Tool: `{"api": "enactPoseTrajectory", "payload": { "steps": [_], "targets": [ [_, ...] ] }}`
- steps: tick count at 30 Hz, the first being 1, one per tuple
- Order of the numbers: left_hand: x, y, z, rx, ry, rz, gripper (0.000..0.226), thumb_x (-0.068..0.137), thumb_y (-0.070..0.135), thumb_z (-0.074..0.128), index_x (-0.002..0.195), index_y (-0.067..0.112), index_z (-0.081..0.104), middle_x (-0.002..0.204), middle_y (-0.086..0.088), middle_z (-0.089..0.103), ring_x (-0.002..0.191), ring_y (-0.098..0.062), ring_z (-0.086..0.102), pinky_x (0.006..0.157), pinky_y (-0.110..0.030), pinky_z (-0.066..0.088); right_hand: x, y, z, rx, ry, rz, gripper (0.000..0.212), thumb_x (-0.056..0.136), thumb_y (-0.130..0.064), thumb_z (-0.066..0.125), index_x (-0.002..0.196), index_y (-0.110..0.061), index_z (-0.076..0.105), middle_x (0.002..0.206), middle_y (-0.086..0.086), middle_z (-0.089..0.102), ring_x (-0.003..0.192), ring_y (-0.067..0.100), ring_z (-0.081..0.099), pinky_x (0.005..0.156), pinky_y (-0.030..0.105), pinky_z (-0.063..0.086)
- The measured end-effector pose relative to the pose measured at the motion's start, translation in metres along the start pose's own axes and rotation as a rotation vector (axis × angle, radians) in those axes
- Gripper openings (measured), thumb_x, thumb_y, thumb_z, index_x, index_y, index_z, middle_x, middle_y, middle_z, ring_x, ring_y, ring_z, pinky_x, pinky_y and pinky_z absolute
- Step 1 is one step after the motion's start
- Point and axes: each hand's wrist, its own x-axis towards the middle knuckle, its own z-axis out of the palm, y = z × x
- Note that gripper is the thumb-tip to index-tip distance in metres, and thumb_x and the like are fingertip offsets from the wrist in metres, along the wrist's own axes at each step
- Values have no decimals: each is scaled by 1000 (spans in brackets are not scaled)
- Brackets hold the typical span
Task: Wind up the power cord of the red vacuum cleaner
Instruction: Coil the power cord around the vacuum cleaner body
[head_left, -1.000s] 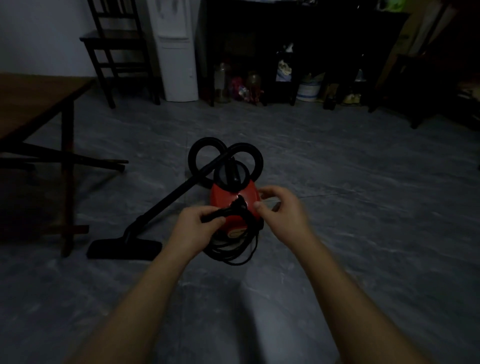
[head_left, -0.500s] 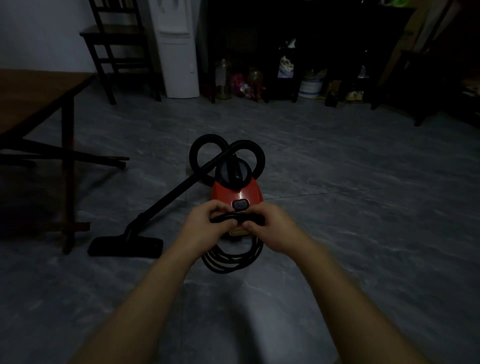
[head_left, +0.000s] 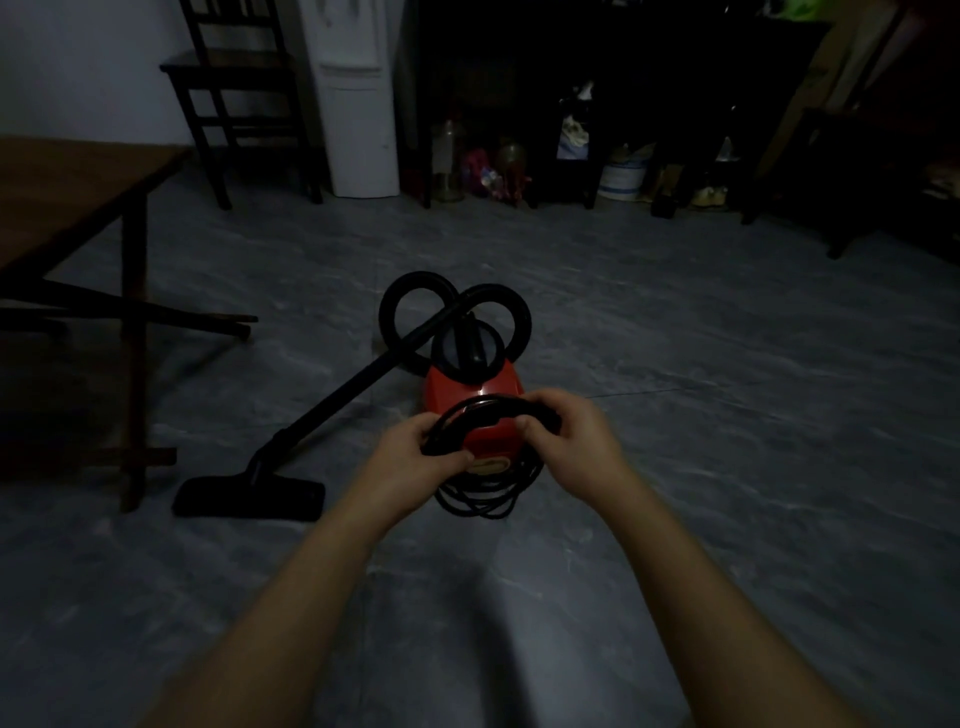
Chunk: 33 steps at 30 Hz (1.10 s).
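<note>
While the red vacuum cleaner (head_left: 485, 388) is sitting on the grey floor (head_left: 727, 415), both hands are holding its black power cord (head_left: 485, 405) in loose loops just over its near end. The left hand (head_left: 410, 460) is curling around the coil's left side, and the right hand (head_left: 569, 441) is gripping the top strand. The black hose (head_left: 421, 279) is looping behind the body, its floor nozzle (head_left: 249, 496) lying near the wooden desk (head_left: 78, 176).

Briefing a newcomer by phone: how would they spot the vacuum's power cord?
Find the red vacuum cleaner mid-floor. The power cord is the bundle of thin black loops at its near end, gripped by the left hand and right hand; the hose behind it curls in two much thicker rings.
</note>
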Motion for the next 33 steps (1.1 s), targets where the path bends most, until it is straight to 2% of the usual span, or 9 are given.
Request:
{"api": "enactPoseTrajectory", "payload": {
  "steps": [3, 7, 10, 12, 15, 19, 23, 28, 33],
  "targets": [
    [2, 0, 1, -68, 4, -7, 26, 81, 9, 77, 105, 15, 71, 99, -5, 75, 92, -16, 72, 75, -21, 54, 2, 2, -2, 73, 43, 13, 10, 92, -21, 64, 101, -23, 69, 90, -7, 71, 85, 11, 68, 77, 36, 58],
    [4, 10, 4, -368, -18, -42, 22, 82, 7, 74, 103, 9, 74, 97, -11, 76, 84, -18, 73, 67, -20, 55, 6, 0, -7, 216, 115, 64, 12, 95, -12, 61, 102, -12, 70, 91, -2, 71, 85, 13, 68, 79, 36, 57],
    [7, 14, 8, -593, -69, -59, 25, 76, 20, 76, 99, 11, 75, 89, -10, 73, 83, -19, 69, 73, -28, 54, 6, 2, -9, 286, 135, 128, 12, 96, -13, 61, 102, -6, 69, 92, 4, 70, 78, 20, 66, 75, 45, 57],
    [11, 13, 10, -666, -77, -58, 35, 74, 27, 75, 105, 11, 74, 93, -10, 70, 84, -18, 67, 79, -33, 52, 5, 5, -10, 291, 139, 168, 13, 97, -16, 61, 102, -7, 69, 90, 4, 69, 68, 17, 63, 67, 40, 55],
    [14, 11, 16, -598, -5, -38, 28, 83, 22, 73, 109, 12, 73, 98, -11, 73, 86, -18, 68, 79, -32, 54, 3, 12, -11, 276, 134, 218, 11, 97, -16, 61, 102, -11, 70, 91, 1, 70, 69, 14, 64, 65, 33, 54],
    [11, 9, 26, -339, 60, 54, 15, 93, 13, 65, 104, 7, 73, 77, -4, 71, 70, -12, 67, 62, -19, 53, -3, 25, -11, 143, 89, 221, 11, 96, -11, 61, 99, -17, 70, 79, -10, 66, 66, 5, 62, 63, 25, 50],
    [11, 6, 31, -269, 64, 36, 12, 93, 10, 64, 101, 9, 73, 74, -11, 67, 62, -13, 65, 55, -16, 52, -10, 33, -16, 44, 20, 256, 10, 94, -16, 65, 101, -15, 71, 76, -6, 66, 59, 6, 60, 61, 27, 48],
    [10, 6, 36, -220, 56, 29, 19, 96, 8, 59, 111, 4, 70, 73, -9, 63, 54, 0, 63, 54, -10, 49, -15, 35, -20, -89, -23, 221, 18, 88, -21, 72, 105, -15, 73, 94, -2, 72, 88, 12, 67, 79, 28, 53],
    [5, 10, 44, -222, -18, 28, 17, 97, 9, 59, 108, 6, 71, 72, -7, 64, 55, -4, 64, 57, -14, 51, -15, 34, -24, -107, -25, 184, 19, 85, -22, 74, 104, -20, 72, 91, -5, 70, 83, 14, 68, 77, 33, 57]
  ]
}}
